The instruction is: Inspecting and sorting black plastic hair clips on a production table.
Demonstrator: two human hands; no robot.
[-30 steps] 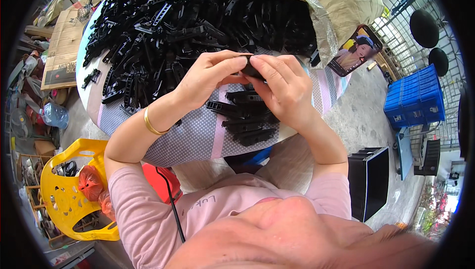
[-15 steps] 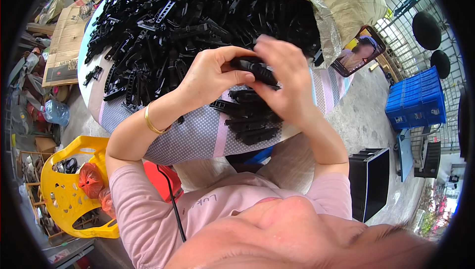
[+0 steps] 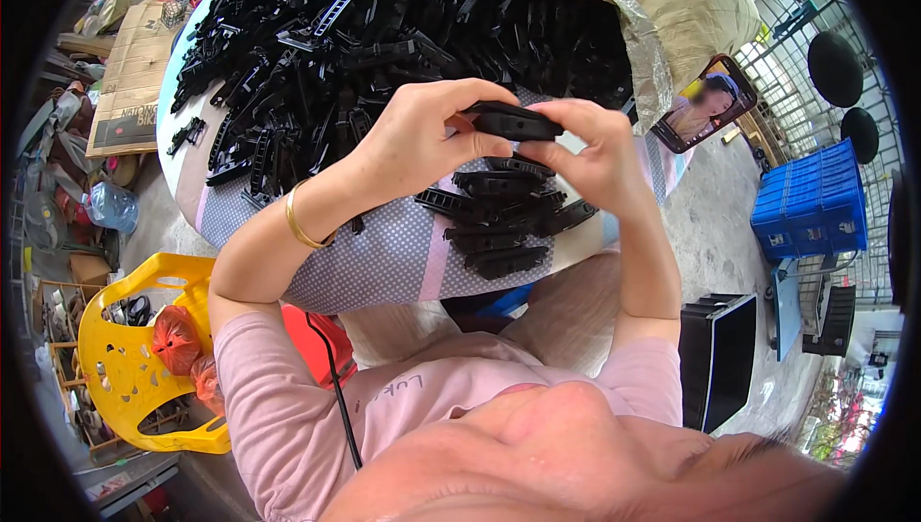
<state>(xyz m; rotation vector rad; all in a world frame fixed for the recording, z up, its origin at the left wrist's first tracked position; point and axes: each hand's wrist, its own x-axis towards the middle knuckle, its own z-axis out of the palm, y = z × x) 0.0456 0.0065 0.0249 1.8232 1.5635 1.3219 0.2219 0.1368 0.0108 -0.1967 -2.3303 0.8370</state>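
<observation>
An elongated black plastic part (image 3: 518,122), smooth with a small hole in its side, is held level above the near side of the table. My left hand (image 3: 427,133) pinches its left end between thumb and fingers. At the other end, my right hand (image 3: 597,150) grips it the same way. Just below lies a small stack of similar black parts (image 3: 499,236), laid roughly side by side on the dotted tablecloth (image 3: 360,263). Beyond my hands spreads a large loose heap of black plastic parts (image 3: 384,42), some with ladder-like ribs.
A pale woven sack (image 3: 672,4) lies against the heap at the far right, with a phone (image 3: 705,105) next to it. Right of the table stand a blue crate (image 3: 811,201) and a black box (image 3: 720,359). A yellow chair (image 3: 125,359) holding red bags is at the left.
My right hand has moved a little right and down, from blurred motion over the part to a pinch on its right end. The part now shows more plainly between both hands.
</observation>
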